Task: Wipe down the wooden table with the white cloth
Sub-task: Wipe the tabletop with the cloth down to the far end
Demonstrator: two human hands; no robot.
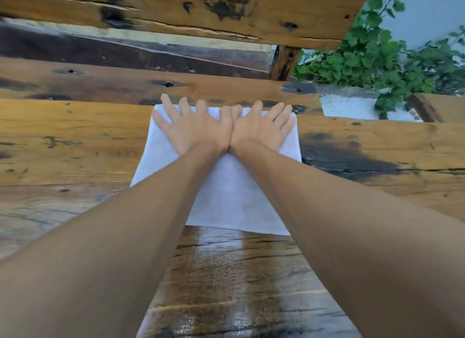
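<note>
Beyond the far edge stands a wooden bench with dark stains, and to the right green leafy plants grow over white gravel before a pale wall

A rough wooden bench is seen across the top of the frame, its plank marked by black stains and a long crack. A dark, worn board is set lower behind it, and a short wooden post is seen at upper centre. Green leafy plants are massed at upper right, slightly blurred, against a pale blue-grey wall. White gravel is spread beneath the foliage, edged by a grey kerb. A further piece of timber is glimpsed at the right edge. The scene is lit by soft, even daylight, with no hard shadows cast.
</note>
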